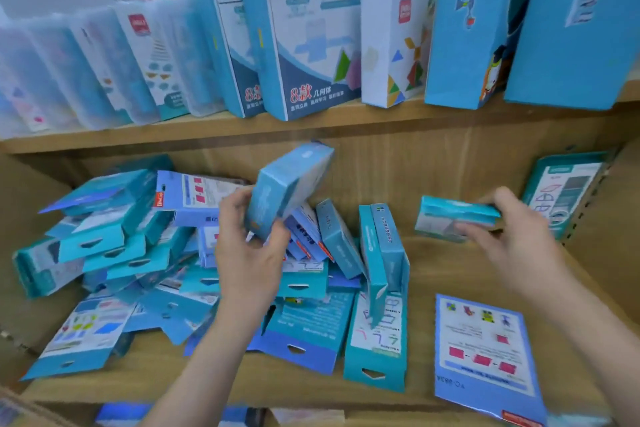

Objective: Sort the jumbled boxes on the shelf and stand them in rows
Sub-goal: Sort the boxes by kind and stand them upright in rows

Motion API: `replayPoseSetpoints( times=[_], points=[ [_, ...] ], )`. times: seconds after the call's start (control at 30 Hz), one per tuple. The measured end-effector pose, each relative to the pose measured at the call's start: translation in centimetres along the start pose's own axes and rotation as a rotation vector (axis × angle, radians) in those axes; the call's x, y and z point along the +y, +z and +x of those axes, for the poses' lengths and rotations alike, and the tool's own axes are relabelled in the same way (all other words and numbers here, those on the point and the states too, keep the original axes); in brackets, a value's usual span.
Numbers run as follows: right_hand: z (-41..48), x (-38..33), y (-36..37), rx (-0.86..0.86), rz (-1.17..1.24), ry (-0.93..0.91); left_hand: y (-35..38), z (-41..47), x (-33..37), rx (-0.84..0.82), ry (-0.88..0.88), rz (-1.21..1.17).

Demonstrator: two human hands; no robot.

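A: Which step?
B: Sorting. The left hand (250,255) grips a blue box (291,185) above the heap (131,253); the right hand (519,230) holds a teal box (450,218) over the lower shelf (436,274).
A: Next?
B: Probably standing both upright, side by side.

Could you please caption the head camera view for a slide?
Left hand holds a blue box above the jumbled pile; right hand grips a teal box over the wooden shelf.

Pale wooden shelf boards (426,267) against a wooden back panel (433,166).
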State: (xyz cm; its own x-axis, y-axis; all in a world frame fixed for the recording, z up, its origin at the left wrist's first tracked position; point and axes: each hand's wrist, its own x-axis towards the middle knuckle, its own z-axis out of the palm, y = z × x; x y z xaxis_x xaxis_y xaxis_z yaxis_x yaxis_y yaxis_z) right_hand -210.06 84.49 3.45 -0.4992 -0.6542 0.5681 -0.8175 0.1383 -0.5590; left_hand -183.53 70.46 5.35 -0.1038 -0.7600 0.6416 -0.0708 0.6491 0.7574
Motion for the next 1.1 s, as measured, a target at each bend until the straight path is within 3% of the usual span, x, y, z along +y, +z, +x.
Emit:
replayPoseSetpoints(
  times=[0.1, 0.17, 0.23, 0.5, 0.6, 0.87, 1.0, 1.1],
  points=[
    [0.1, -2.4, -1.2, 0.227, 0.332, 0.160, -0.1, -1.1, -2.3, -0.259, 0.575, 0.349],
    [0.1, -3.7, -1.5, 0.311, 0.641, 0.281, -0.2, -1.9, -4.2, -0.397, 0.784, 0.497],
    [-0.3, -4.4, -1.4, 0.339, 0.785, 0.381, -0.5, -2.6, -5.1, -0.444, 0.793, 0.542],
    [-2.1, -5.2, 0.7, 0.246, 0.900, 0.666, -1.2, -3.2, -5.2, -0.461, 0.727, 0.501],
    [-2.2, -5.6, 1.4, 0.155, 0.974, 0.748, -1.1, -3.5, -5.1, -0.467, 0.629, 0.412],
    [-2.3, -7.9, 3.9, -0.032, 0.993, 0.802, -1.1, -3.8, -2.1, -0.451, -0.179, 0.051],
    [-2.6, -8.2, 4.2, -0.091, 0.957, 0.777, -0.3, -4.0, -2.2, -0.419, -0.341, 0.068],
    [-2.7, -8.2, 4.3, -0.092, 0.926, 0.765, -0.2, -3.9, -2.3, -0.412, -0.449, -0.080]
  ],
)
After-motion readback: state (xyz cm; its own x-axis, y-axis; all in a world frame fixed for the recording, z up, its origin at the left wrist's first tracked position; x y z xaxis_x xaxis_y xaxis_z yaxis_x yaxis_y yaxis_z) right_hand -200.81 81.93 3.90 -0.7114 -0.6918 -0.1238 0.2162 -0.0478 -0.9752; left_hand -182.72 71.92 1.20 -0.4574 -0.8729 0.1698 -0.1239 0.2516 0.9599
